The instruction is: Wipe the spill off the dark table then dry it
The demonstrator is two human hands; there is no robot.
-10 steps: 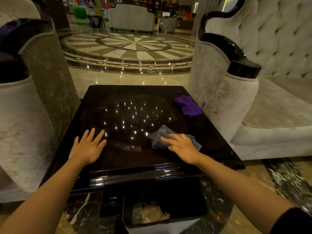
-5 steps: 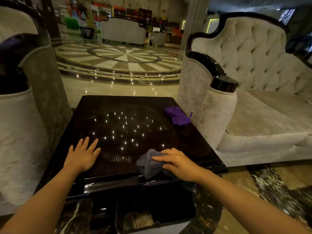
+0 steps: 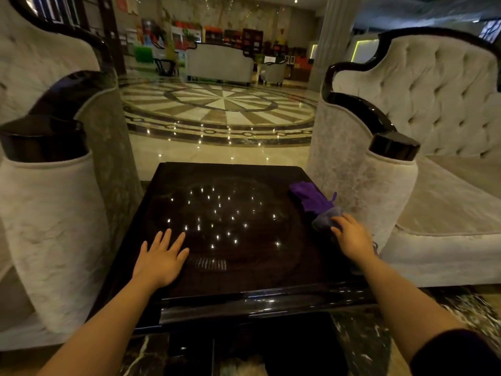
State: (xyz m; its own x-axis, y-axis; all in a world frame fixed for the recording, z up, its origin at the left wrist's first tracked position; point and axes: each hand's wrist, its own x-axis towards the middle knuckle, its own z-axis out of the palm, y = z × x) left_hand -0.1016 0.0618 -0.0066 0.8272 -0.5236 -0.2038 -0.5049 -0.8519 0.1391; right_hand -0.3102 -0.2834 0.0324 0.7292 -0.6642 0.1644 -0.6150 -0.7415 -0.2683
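Note:
The dark glossy square table (image 3: 238, 183) fills the middle of the view and mirrors many ceiling lights; faint smear marks show on its top. My left hand (image 3: 160, 257) lies flat on the near left of the table, fingers spread, holding nothing. My right hand (image 3: 352, 238) presses on a grey cloth (image 3: 326, 218) at the table's right edge. Just beyond the grey cloth, touching it, lies a purple cloth (image 3: 311, 199) on the far right of the table.
A pale velvet armchair (image 3: 48, 213) stands close on the left and a tufted pale sofa (image 3: 423, 137) on the right, both hemming in the table. A bin (image 3: 244, 359) sits under the near edge. A polished patterned marble floor (image 3: 219, 107) stretches beyond.
My right hand slid the grey cloth from the near middle of the table out to the right edge, up against the purple cloth. My left hand stayed flat in place. The view tilted upward.

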